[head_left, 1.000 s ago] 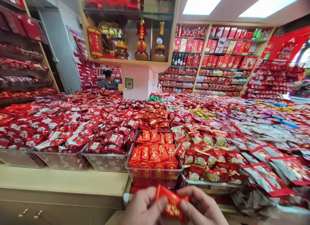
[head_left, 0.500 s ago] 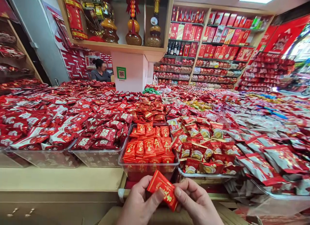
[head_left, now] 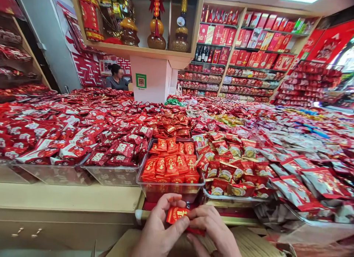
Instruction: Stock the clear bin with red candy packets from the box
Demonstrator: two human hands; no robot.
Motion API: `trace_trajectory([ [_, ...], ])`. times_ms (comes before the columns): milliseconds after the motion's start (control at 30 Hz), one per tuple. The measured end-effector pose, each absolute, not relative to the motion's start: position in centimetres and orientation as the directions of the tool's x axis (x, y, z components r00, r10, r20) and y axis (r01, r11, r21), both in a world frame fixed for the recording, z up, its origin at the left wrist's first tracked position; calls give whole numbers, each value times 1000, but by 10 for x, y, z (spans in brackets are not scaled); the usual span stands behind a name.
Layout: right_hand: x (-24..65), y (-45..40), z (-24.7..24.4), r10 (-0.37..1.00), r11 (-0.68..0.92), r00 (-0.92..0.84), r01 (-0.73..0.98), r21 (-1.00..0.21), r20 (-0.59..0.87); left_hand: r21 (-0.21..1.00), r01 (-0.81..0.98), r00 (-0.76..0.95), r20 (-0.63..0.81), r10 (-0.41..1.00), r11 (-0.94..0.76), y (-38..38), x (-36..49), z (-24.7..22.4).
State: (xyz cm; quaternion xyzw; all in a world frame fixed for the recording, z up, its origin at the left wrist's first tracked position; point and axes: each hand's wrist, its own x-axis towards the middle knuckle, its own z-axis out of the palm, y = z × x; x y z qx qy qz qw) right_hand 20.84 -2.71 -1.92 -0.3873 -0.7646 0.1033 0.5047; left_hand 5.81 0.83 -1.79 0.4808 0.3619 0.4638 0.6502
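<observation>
Between my two hands, low in the middle of the head view, is a small red packet (head_left: pixel 177 214) with gold characters. My left hand (head_left: pixel 163 227) has its thumb pressed on the packet's front, and its forefinger curls above it. My right hand (head_left: pixel 211 227) pinches the packet's right side, covering much of it. Just beyond the hands stands a clear plastic bin (head_left: pixel 171 190) filled with similar red packets (head_left: pixel 171 166). A bit of red wrapper shows beneath the right fingers; whether it belongs to the same packet I cannot tell.
Bins of dark red packets (head_left: pixel 121 150) stand left, red-and-gold snack packs (head_left: pixel 229 172) right. A pale counter ledge (head_left: pixel 69 201) runs at left. A cardboard box (head_left: pixel 246 242) lies below the hands. A person (head_left: pixel 117 78) sits behind the piles near a pillar (head_left: pixel 152 79).
The packet has turned from slanted to nearly level, and my right fingers have moved left over it. My left forefinger has lifted off its top edge. The view has shifted slightly.
</observation>
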Motion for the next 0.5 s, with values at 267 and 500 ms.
trace_trajectory([
  [267,205,-37,-22,936,325,38,288,-901,350,971,-238,280,38,959,31,2,59,-10],
  [500,199,-34,-33,983,179,37,39,-983,181,944,-319,338,28,941,87,8,55,-13],
])
